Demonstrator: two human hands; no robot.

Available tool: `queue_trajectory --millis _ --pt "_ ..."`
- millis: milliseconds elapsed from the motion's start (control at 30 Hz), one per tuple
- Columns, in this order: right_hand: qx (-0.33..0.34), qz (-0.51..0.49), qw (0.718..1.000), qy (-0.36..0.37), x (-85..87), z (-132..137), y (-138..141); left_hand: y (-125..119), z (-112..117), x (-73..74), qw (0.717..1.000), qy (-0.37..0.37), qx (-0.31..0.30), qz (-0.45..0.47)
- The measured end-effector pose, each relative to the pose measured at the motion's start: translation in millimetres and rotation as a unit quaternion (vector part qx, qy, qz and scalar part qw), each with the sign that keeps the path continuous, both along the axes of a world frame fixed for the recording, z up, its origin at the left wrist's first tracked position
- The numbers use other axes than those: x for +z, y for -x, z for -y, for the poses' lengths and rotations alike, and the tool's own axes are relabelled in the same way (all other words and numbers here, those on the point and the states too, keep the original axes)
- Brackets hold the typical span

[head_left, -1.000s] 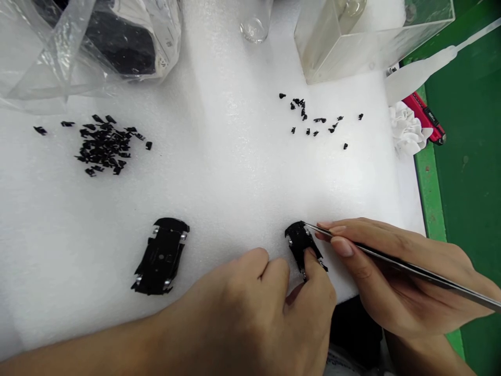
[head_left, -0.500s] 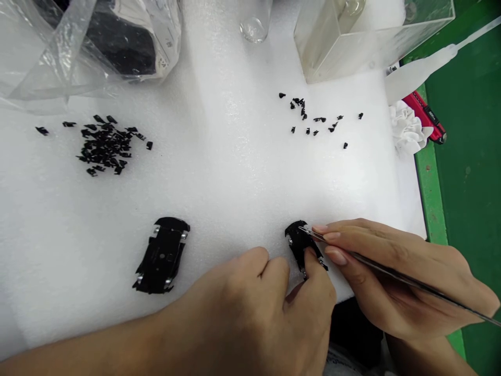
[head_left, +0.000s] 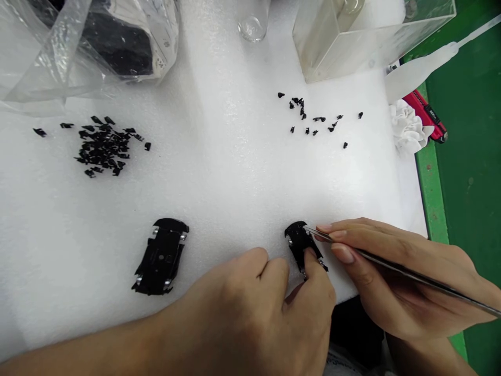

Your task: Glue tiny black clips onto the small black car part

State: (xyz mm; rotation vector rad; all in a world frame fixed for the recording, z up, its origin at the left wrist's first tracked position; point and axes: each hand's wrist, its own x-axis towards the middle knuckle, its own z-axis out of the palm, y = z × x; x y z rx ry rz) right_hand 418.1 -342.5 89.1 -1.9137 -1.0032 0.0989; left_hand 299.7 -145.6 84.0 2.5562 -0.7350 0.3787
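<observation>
My left hand pins a small black model car shell to the foam, with its thumb pressed on the shell's lower part. My right hand grips slim metal tweezers, and their tip touches the shell's upper right edge. A second black car shell with silver spots lies to the left, apart from both hands. Two scatters of tiny black parts lie farther up: a dense one at the left and a looser one at the right.
All of this rests on a white foam sheet with a green mat beyond its right edge. Along the top stand a plastic bag, a glass vial, a clear box, a white dropper and a red cutter.
The tweezer tip shifts slightly along the shell's upper edge as my right hand adjusts. My left hand and the shell stay in place.
</observation>
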Motion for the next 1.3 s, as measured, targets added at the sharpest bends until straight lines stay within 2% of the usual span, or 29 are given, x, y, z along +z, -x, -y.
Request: queue_trajectory --millis 100,300,467,700,867,967,1300 --pt "-0.005 0.007 1.0 -0.001 0.7 0.9 0.4 -3.0 0.6 -1.7 0.999 -0.006 0.006 0.041" --pt "-0.03 0.006 1.0 -0.004 0.7 -0.6 1.1 -3.6 -1.5 -1.5 1.0 -0.025 -0.009 -0.002" --pt "-0.025 0.012 1.0 0.0 0.2 0.2 0.6 -2.2 -1.4 2.6 1.0 -0.01 0.002 0.013" --pt "0.115 -0.01 0.993 -0.013 6.7 -4.1 -9.3 -3.2 2.0 -0.2 1.0 0.024 -0.002 -0.015" --pt "0.102 -0.004 0.995 -0.014 5.2 -10.1 -7.9 1.1 -2.3 1.4 1.0 0.01 -0.003 0.025" --pt "0.101 -0.004 0.995 -0.019 2.8 -9.6 -6.1 2.3 -5.7 4.9 0.999 -0.021 -0.035 -0.005" --pt "0.097 -0.004 0.995 -0.019 1.2 -6.6 -5.8 -2.8 -6.6 7.1 0.999 -0.03 -0.029 -0.01"
